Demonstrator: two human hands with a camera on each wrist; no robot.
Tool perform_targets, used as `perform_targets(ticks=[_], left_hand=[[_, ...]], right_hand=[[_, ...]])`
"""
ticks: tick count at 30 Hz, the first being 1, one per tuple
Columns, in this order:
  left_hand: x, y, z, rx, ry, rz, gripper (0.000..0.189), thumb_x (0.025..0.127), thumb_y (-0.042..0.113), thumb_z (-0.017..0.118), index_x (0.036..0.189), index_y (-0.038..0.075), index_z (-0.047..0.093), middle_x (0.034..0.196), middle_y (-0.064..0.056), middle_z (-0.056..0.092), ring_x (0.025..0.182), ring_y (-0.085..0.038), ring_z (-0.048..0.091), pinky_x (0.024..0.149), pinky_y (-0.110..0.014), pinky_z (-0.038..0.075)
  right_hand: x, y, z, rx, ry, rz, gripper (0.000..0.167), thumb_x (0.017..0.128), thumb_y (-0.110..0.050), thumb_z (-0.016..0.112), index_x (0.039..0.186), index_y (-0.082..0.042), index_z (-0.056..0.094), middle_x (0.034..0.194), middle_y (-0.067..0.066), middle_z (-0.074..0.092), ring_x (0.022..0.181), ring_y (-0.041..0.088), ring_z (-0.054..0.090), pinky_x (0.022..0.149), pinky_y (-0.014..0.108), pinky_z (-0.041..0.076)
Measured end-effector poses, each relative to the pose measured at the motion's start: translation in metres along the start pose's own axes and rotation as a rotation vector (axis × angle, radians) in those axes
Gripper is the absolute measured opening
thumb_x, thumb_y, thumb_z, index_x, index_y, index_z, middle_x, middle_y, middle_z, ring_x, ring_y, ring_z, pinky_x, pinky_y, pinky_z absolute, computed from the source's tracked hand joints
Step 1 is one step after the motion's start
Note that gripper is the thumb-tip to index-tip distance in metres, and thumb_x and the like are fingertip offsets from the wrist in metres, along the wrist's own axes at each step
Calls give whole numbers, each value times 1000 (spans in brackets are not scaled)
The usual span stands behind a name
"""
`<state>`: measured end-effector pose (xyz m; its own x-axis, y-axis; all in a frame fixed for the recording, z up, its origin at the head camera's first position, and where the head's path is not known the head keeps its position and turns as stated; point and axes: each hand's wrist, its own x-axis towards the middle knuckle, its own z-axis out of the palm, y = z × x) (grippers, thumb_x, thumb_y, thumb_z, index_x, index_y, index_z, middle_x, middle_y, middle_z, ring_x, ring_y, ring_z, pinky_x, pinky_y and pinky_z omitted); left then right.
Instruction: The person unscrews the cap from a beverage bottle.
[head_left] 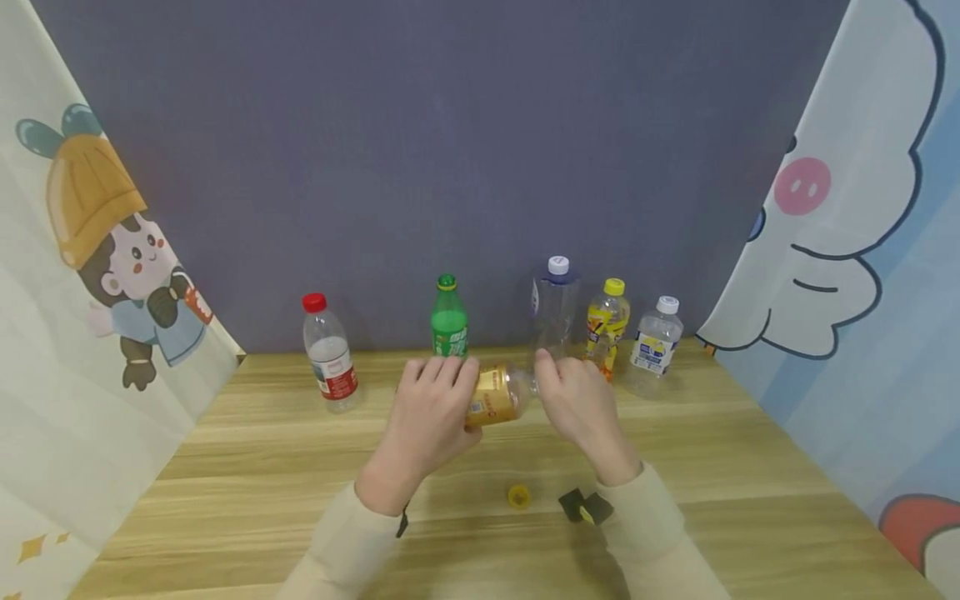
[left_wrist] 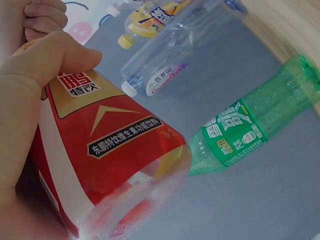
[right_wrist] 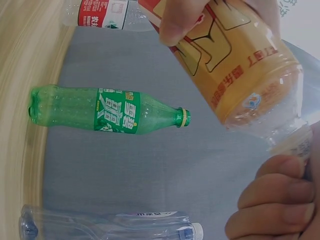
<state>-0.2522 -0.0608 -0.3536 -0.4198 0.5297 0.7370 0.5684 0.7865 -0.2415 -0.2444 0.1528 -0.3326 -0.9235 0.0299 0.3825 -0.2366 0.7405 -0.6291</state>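
A drink bottle (head_left: 497, 393) with a gold and red label lies tilted sideways between the two hands. My left hand (head_left: 431, 408) grips it round the body, its thumb across the label in the left wrist view. At the neck end, the right hand (head_left: 579, 404) has its fingers (right_wrist: 272, 197) curled round the top, hiding most of the neck. Behind the left hand stands a green soda bottle (head_left: 450, 323). A tall clear bottle (head_left: 553, 312) with a white cap stands behind the right hand. On the table in front lies a yellow bottle cap (head_left: 518, 497).
A red-capped water bottle (head_left: 330, 358) stands at the left on the wooden table (head_left: 247, 467). To the right are a yellow-capped bottle (head_left: 607, 321) and a white-capped clear bottle (head_left: 656, 348). A dark panel (head_left: 450, 167) rises behind, with printed curtains at both sides.
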Motion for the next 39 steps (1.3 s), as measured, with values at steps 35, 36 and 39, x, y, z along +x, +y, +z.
perform_targets(ticks=[35,36,39], left_hand=[[-1,-2,-4,-112,-50,-57,82,51,34,93,120,6,61,104,-9,69,89,-26,63,73,-38,42],[-1,-2,-4,-108,-46,-59,81,51,34,93,120,6,61,104,-9,69,89,-26,63,73,-38,42],[-1,-2,-3,-93,-30,-69,80,51,33,93,119,6,62,103,-9,69,89,-27,63,73,-39,42]], right_hand=[[0,7,4,64,153,-279,58,107,-33,41,51,-17,34,45,-9,29,42,7,23,43,28,23],[0,6,4,65,137,-251,60,107,-36,40,51,-17,34,45,-8,30,42,8,24,43,29,25],[0,3,1,52,103,-188,63,108,-43,37,52,-16,36,46,-5,33,43,12,29,46,32,29]])
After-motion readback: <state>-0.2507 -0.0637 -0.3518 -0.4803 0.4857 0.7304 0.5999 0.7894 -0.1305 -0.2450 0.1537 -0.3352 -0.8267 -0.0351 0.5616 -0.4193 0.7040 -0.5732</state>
